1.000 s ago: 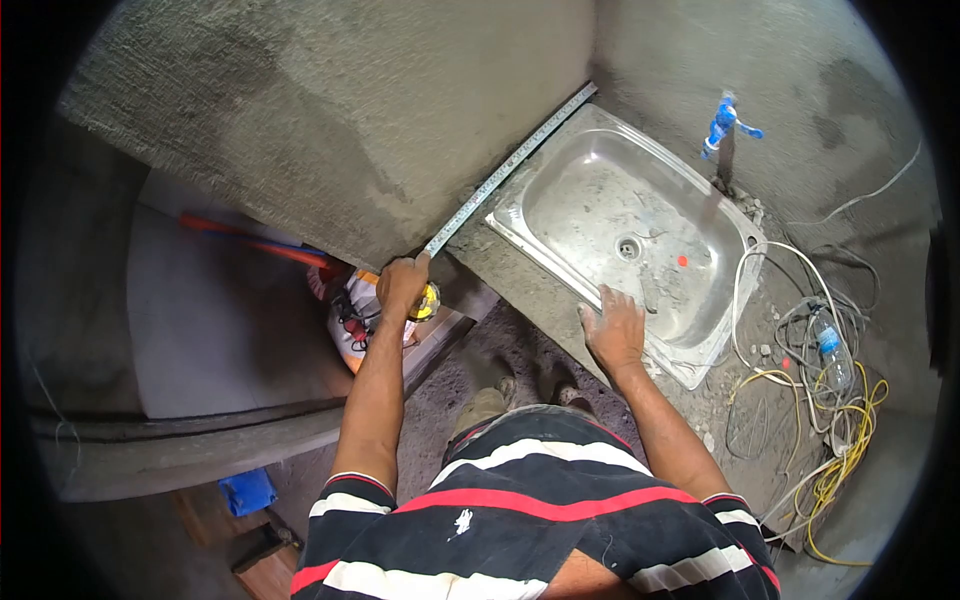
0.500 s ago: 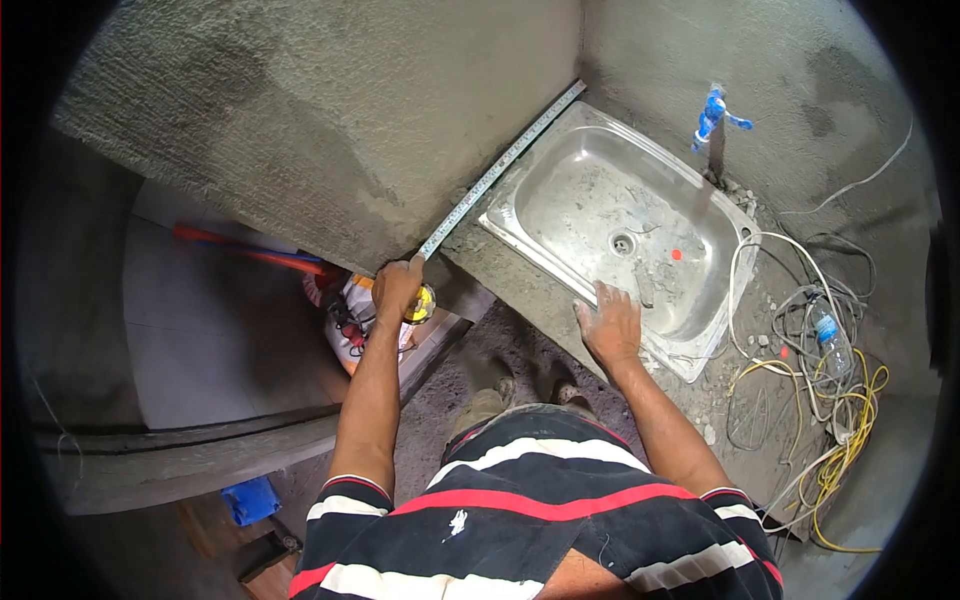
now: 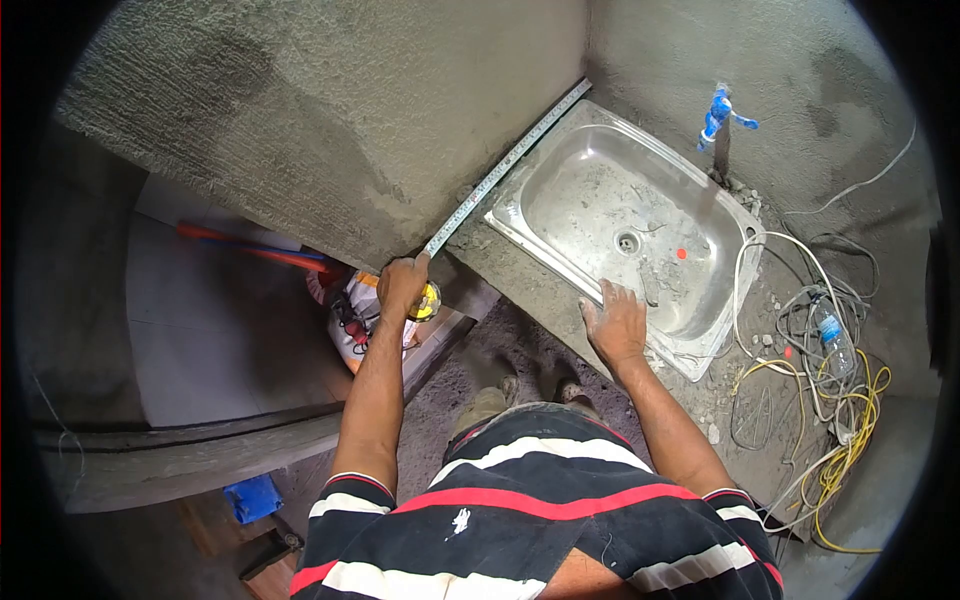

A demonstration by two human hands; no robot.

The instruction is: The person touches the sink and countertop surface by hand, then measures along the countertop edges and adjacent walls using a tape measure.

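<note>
My left hand [image 3: 402, 287] is closed around a tape measure [image 3: 508, 165], its yellow case showing beside my fingers. The pale blade runs out along the foot of the plastered wall and reaches the back corner. A dusty stainless steel sink [image 3: 580, 185] sits on the concrete counter, close beside the blade. My right hand [image 3: 616, 322] rests on the sink's near rim, with the fingers spread and nothing held in them. Dirt and a small red spot [image 3: 682, 254] lie in the basin near the drain [image 3: 628, 242].
A tap wrapped in blue [image 3: 716, 118] juts from the back wall. Tangled white, grey and yellow cables [image 3: 845, 470], rubble and a plastic water bottle [image 3: 830, 332] lie on the right of the counter. Lower left are a filled bag [image 3: 345, 335] and a blue object [image 3: 252, 498].
The view has shifted slightly. Both hands stay in place, the left on the tape measure and the right on the sink rim.
</note>
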